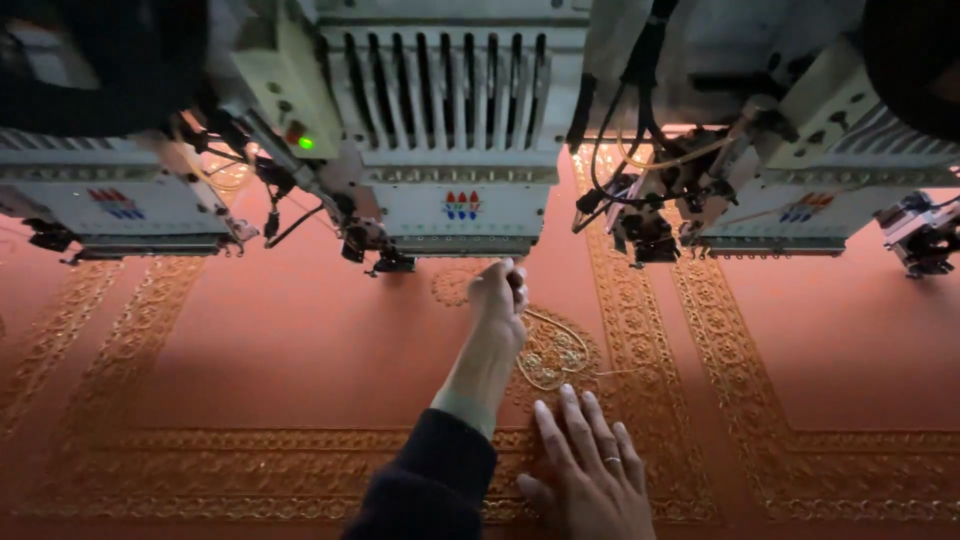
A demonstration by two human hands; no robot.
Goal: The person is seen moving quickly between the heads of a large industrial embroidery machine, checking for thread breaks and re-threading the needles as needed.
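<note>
Head view only. Orange-red fabric (300,350) is stretched flat under a row of embroidery machine heads; gold border bands run across it at 6 and up toward 1 o'clock.

Left hand (498,298), dark sleeve (435,480), reaches to 12 o'clock, right under the middle machine head (455,120). Fingers are pinched narrow at the needle area; whether they hold a thread, cannot tell, too small.

Right hand (590,470) lies flat on the fabric at 5 o'clock, fingers spread wide, palm down, holding nothing. There is a ring (611,461) on one finger.

Gold heart-shaped motif (550,352) sits between the two hands, touching neither clearly, just beside the left wrist.

Labels: small red-and-blue mark (461,205) on the white front plate of the middle head; the same sort of mark on the left head (117,203) at 10 o'clock and the right head (805,207) at 2 o'clock. Green lamp (306,143) is lit at 11 o'clock, on the side of the middle head. Black cables (640,110) hang between the middle and right heads.
</note>
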